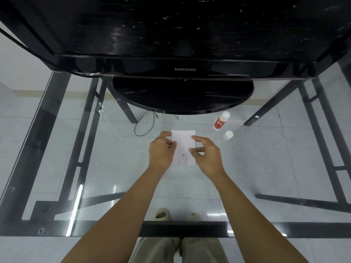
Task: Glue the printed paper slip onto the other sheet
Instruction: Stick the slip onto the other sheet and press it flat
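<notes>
A white paper slip (183, 147) with faint print and a small blue dot lies flat on the glass table (114, 158), just in front of the monitor stand. My left hand (161, 150) pinches its left edge with fingers curled. My right hand (206, 153) grips its right edge between thumb and fingers. I cannot tell whether one sheet or two stacked sheets are there. A white glue bottle (221, 120) with a red label lies on its side to the upper right, and its white cap (228, 135) stands apart just below it.
A black Samsung monitor (185, 69) with a round stand (182, 95) fills the far half of the table. Black table frame bars (182, 227) show through the glass, and the person's legs and slippers are below the near edge.
</notes>
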`<state>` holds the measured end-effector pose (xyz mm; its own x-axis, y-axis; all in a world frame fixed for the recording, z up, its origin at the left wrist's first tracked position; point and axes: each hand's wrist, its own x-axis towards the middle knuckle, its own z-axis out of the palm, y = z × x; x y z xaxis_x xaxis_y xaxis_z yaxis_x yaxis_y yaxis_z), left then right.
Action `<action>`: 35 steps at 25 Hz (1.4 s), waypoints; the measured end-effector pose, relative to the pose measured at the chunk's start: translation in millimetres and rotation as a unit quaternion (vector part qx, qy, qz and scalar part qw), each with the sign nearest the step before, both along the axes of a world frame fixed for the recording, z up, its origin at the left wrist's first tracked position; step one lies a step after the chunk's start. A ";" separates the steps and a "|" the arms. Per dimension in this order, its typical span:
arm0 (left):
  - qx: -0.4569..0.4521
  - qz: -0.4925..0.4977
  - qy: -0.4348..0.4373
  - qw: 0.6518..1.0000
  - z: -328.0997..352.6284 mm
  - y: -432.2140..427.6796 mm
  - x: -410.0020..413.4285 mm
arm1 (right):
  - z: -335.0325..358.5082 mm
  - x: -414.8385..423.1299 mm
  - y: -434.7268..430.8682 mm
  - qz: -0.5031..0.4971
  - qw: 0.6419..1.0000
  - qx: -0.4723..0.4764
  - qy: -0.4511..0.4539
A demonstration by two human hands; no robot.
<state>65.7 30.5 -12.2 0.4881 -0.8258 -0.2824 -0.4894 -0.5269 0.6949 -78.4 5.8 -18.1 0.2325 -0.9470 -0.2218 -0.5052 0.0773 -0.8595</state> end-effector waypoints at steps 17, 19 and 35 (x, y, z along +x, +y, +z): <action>0.015 -0.001 -0.012 1.000 0.9 -1.5 -2.6 | -3.9 3.0 3.4 -0.014 1.000 -0.024 0.011; 0.019 -0.005 -0.014 1.000 1.1 -2.0 -2.5 | -4.7 3.1 3.2 -0.013 0.999 -0.026 0.015; 0.030 0.000 -0.024 0.999 1.9 -3.9 -3.8 | -3.8 7.2 2.3 -0.013 0.998 -0.022 0.054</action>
<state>61.8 26.6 -10.3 0.5031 -0.8078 -0.3073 -0.5208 -0.5671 0.6381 -71.2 8.1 -21.9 0.1846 -0.9618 -0.2019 -0.5934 0.0547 -0.8030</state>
